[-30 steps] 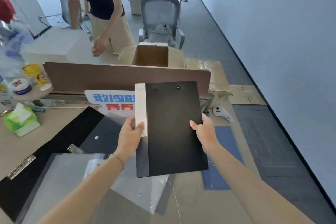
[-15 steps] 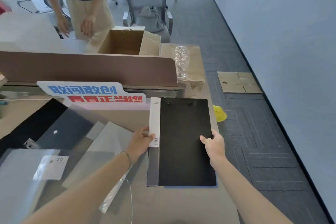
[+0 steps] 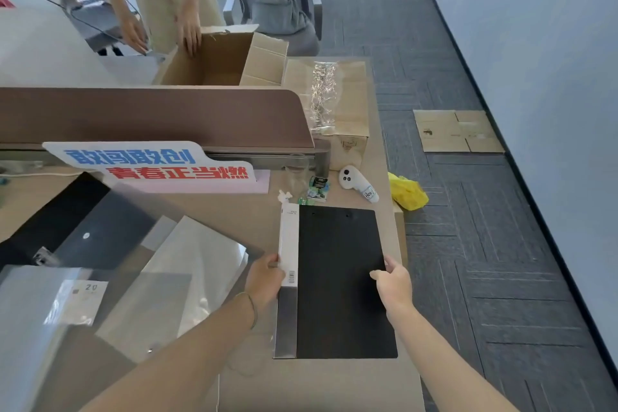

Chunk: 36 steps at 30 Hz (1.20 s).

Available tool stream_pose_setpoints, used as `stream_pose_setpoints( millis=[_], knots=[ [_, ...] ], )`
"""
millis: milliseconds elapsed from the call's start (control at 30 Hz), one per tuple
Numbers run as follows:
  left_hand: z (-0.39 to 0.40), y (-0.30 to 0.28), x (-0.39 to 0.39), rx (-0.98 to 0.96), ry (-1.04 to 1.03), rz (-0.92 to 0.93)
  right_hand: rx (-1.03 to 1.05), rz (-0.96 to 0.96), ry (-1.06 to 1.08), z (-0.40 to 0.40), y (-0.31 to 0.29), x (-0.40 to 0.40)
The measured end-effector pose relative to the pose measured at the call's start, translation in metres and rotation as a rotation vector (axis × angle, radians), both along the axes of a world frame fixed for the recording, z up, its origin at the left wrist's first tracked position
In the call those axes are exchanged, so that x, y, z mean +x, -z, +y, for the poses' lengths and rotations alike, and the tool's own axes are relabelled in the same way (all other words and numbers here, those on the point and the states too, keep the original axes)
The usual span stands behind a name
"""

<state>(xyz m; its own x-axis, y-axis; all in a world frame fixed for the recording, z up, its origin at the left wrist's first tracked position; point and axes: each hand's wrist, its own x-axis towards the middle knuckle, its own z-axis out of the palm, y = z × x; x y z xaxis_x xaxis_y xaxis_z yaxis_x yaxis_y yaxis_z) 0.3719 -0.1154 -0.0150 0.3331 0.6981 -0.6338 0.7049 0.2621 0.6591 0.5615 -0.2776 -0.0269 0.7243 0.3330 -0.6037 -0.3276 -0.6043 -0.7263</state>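
Observation:
A black folder with a white label strip along its spine lies flat near the right edge of the desk. My left hand grips its spine side, thumb on the white strip. My right hand holds its right edge, thumb on top. Clear plastic sleeves and an open black clip folder lie to the left.
A white controller, a glass and small packets sit beyond the folder. A blue-and-red sign leans on a brown divider. Behind it a person reaches into an open cardboard box. A yellow bag hangs off the desk edge.
The folder has come down from in front of me to the right side of the desk. Both hands stayed on its edges. My view tilted downward.

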Motion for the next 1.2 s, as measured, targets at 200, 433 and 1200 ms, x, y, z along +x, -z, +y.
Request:
stream_pose_setpoints(
  millis=[200, 433, 1200],
  knots=[
    [-0.003, 0.012, 0.018, -0.152, -0.146, -0.060, -0.039, 0.046, 0.016, 0.002, 0.012, 0.005],
    [-0.011, 0.020, 0.021, -0.189, -0.154, -0.088, -0.065, 0.087, -0.007, 0.000, 0.019, 0.011],
    [0.012, -0.001, 0.014, -0.031, -0.100, -0.106, -0.033, -0.104, -0.069, 0.023, 0.001, 0.016]
  ],
)
